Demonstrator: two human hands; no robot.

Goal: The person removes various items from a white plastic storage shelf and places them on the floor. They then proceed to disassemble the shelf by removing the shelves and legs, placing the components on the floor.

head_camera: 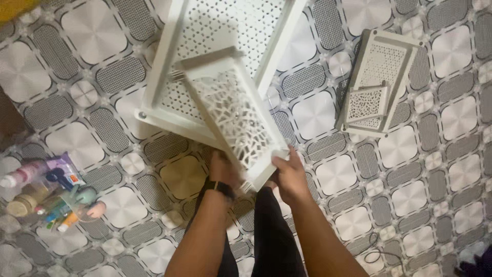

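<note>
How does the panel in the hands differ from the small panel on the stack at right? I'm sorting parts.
The held panel looks larger and is gripped at its near end by the left hand and right hand; the small panel lies untouched on a perforated tray. Both are white plastic with a web-like cut-out pattern.

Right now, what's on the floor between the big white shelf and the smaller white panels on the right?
Nothing. In the head view, only bare patterned floor lies between the shelf and the panels.
</note>
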